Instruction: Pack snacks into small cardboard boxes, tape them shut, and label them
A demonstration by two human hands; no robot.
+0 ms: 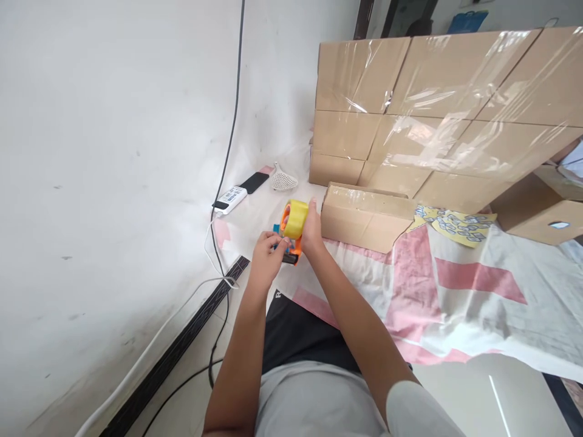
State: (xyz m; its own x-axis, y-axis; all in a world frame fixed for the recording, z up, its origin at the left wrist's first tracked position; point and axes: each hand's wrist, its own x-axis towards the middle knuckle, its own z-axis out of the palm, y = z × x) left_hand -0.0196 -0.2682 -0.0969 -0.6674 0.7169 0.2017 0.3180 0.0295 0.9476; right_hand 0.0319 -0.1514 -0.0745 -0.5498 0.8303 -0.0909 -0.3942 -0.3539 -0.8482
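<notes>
Near the wall (113,152), a black cord (237,85) runs down past a white block (231,198) on the cloth (416,273). A flat black thing (254,182) touches the block. It may be a phone, but I cannot tell.

Next comes my left hand (268,258), with its thumb and finger tips close together at the holder (298,244). They hide the spot, so I cannot tell if they pinch anything. The yellow tape (296,218) sits on the holder, between my two hands. I think I am working at its loose end. To do it well, I should pinch just the tip, pull slow and straight, and not let it fold or stick to itself. The holder may have sharp teeth, too small to see here, so I should mind my skin.

My right hand (312,227) is clamped on the holder, thumb up beside the tape. Its other fingers are mostly hidden. A firm grip there should stop any tipping.

To the right is a low box (364,218), then yellow paper (458,224). Last, a hollow box (542,203) is cut off by the edge.
</notes>
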